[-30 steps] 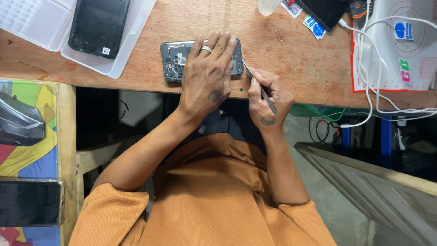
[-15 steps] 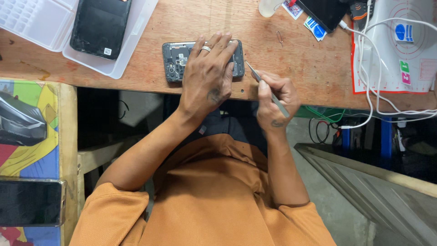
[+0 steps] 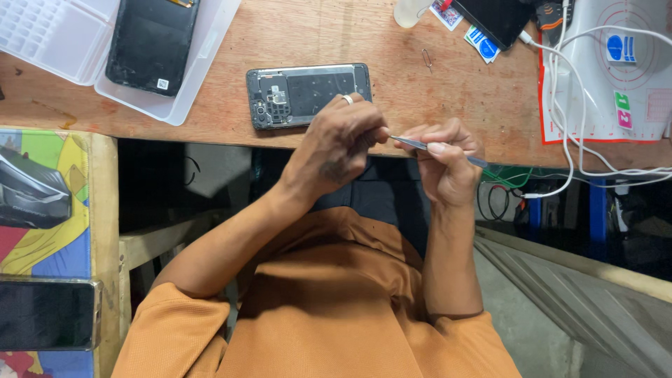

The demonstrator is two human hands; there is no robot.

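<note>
The wooden workbench (image 3: 336,42) carries everything, and its near edge is where trouble could start. On it, the opened phone (image 3: 308,94) lies flat with its back cover off and its inner parts bare, close to that edge and touched by neither hand, as far as I can see. A knock from a wrist could, I judge, push it off onto the person's lap or the floor.

The left hand (image 3: 339,150) hovers just in front of the phone, fingers curled together, their tips meeting the point of the metal tweezers (image 3: 427,145). The right hand (image 3: 448,164) is clamped on the tweezers, thumb and fingers pinching the shaft. Whatever sits at the tip is too small for me to make out (a screw, perhaps, though I can't say). Since the tips meet past the bench edge, over the dark gap below, anything tiny that slips there would likely fall out of sight.

The white tray (image 3: 84,59) lies well apart to the left.
</note>
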